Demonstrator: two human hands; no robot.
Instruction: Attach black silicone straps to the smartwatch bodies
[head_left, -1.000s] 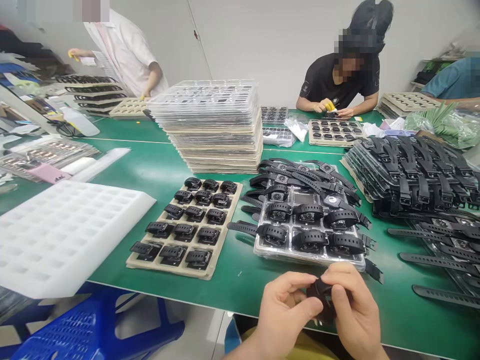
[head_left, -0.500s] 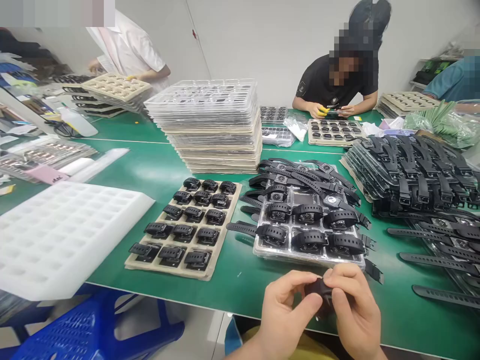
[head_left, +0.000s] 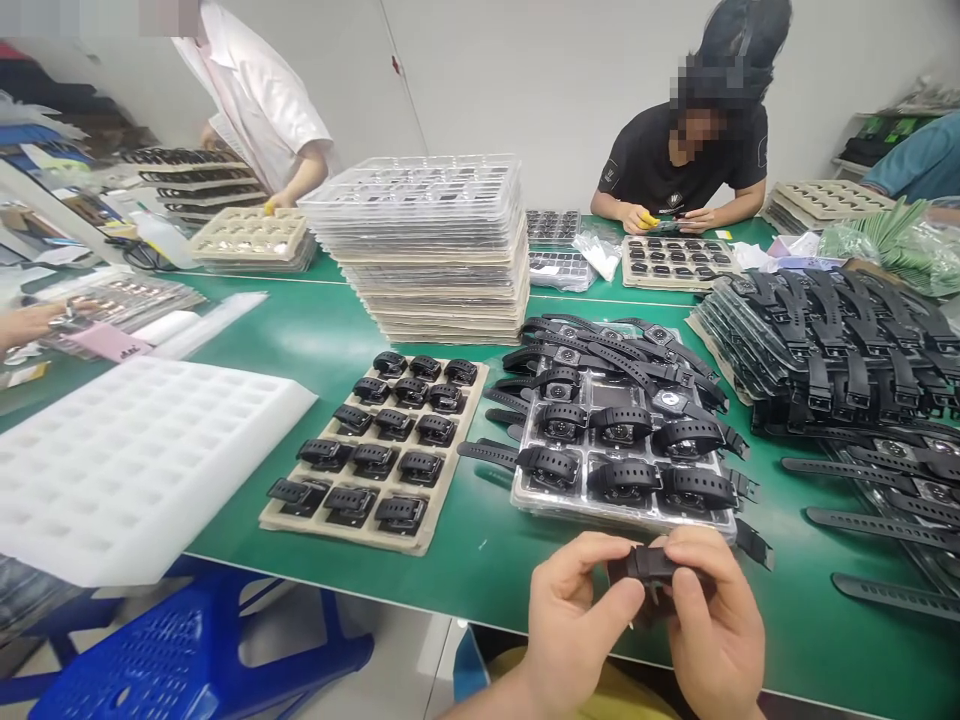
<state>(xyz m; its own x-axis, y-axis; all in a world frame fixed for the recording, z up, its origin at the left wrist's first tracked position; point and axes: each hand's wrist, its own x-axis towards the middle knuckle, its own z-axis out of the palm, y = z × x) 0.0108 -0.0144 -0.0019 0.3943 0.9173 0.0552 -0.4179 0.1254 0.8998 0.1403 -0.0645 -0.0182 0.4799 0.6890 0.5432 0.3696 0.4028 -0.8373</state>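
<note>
A black smartwatch is held between my two hands at the table's front edge, its strap bent toward me. My left hand pinches one side with thumb and forefinger. On the other side my right hand grips it the same way; the fingers hide much of the watch. Just beyond my hands is a clear plastic tray with black watches, some with looped straps, others with straps lying loose across it. To its left, a beige tray carries rows of black watches with folded straps.
A tall stack of trays stands mid-table. White foam lies at left above a blue stool. More strapped watches are piled at right. Across the table, a person in black handles something small; a person in white stands at back left.
My fingers have shifted slightly on the watch, and more of its strap shows. At back left, the beige tray has come down onto the table. A hand has appeared at the left edge.
</note>
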